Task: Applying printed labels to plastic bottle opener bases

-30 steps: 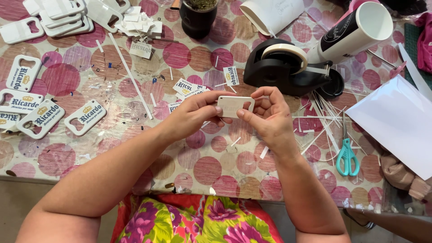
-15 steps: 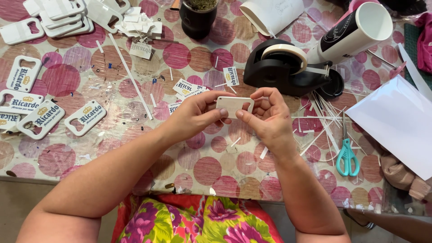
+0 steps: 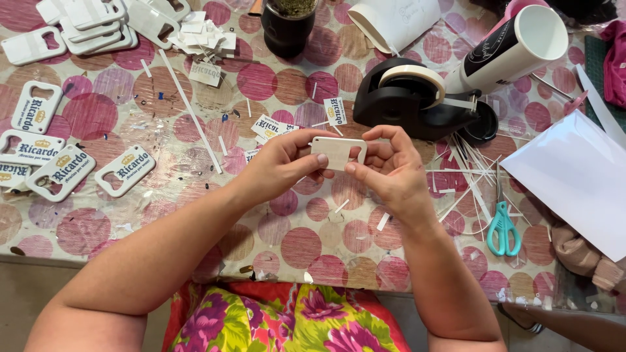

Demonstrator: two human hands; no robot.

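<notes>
both hands, left hand (image 3: 287, 163) and right hand (image 3: 386, 168), pinch the small white bottle-opener tag (image 3: 337, 152) above the dotted tablecloth (image 3: 306, 241), probably smoothing a sticker, so I'd press slowly from one edge

**What the view keeps back**

Fingertips of both hands cover the corners of the small pale tag (image 3: 338, 152); its printed side, perhaps facing away, can't be seen. The white paper sheet (image 3: 577, 179) runs off the right edge.
</notes>
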